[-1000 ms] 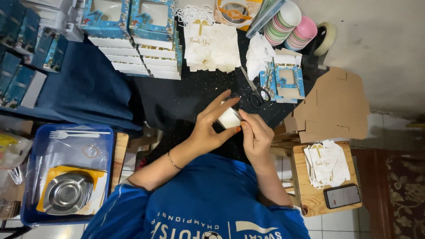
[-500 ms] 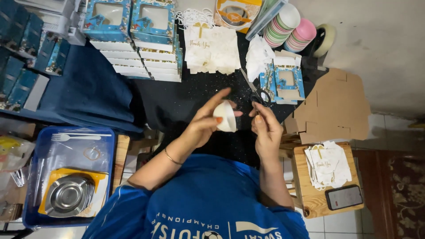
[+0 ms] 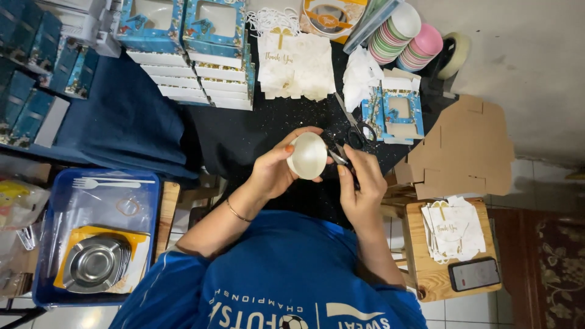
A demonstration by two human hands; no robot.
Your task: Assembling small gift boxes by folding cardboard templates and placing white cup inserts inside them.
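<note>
My left hand holds a small round white cup over the black glittery tabletop, its round face turned up at the camera. My right hand is just to the right of the cup, its fingers pinched on a small dark item that touches the cup's edge; what the item is cannot be told. A thin bracelet sits on my left wrist. A pair of scissors lies on the table just beyond my right hand.
Blue window boxes are stacked at the back left, with white printed cards and stacked coloured bowls beside them. A blue tray holds metal dishes and a fork. Flat cardboard, a wooden stool and a phone are at right.
The cup has been turned so its round face points up. My right hand shifted from the cup's side to its right edge with the dark item.
</note>
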